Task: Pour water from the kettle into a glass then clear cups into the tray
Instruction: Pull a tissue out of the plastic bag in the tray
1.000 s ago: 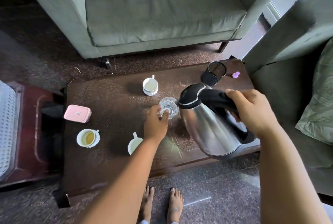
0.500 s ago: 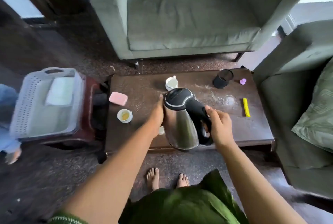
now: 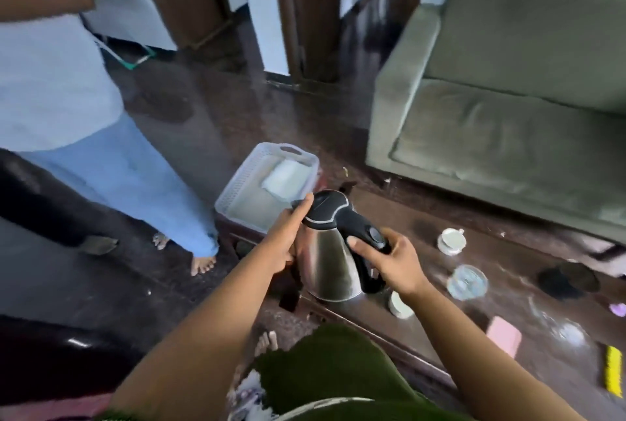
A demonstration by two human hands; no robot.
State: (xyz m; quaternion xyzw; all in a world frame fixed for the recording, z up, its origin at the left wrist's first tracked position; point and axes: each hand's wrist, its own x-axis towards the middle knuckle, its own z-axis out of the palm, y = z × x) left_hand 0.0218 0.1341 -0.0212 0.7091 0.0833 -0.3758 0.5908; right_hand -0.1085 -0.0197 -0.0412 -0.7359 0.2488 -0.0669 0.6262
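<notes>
Head view: the kettle is held upright, its base at the near left edge of the dark surface; whether it rests there or hangs just above cannot be told. The right hand is wrapped around the black handle, thumb lying along the top near the switch, and the left hand is pressed flat against the steel wall with its fingertips reaching the lid. The body is polished steel, so it should be judged rigid, slippery under a bare palm, and possibly warm; with water inside it will be heavy, and the weight will shift as it tilts. The handle is the correct place to take hold; the left hand should only steady the wall or lid. The glass stands on the surface to the right of the kettle, well apart from it, apparently holding some water, though blur makes this uncertain. It is thin, fragile and light, and is best gripped around its side. One white cup sits beyond the glass, and another cup stands just beside the kettle base; both are ceramic-looking, stiff and chippable, best taken by the handle or body. The tray, a white perforated basket, lies to the left of the surface, behind the kettle.
</notes>
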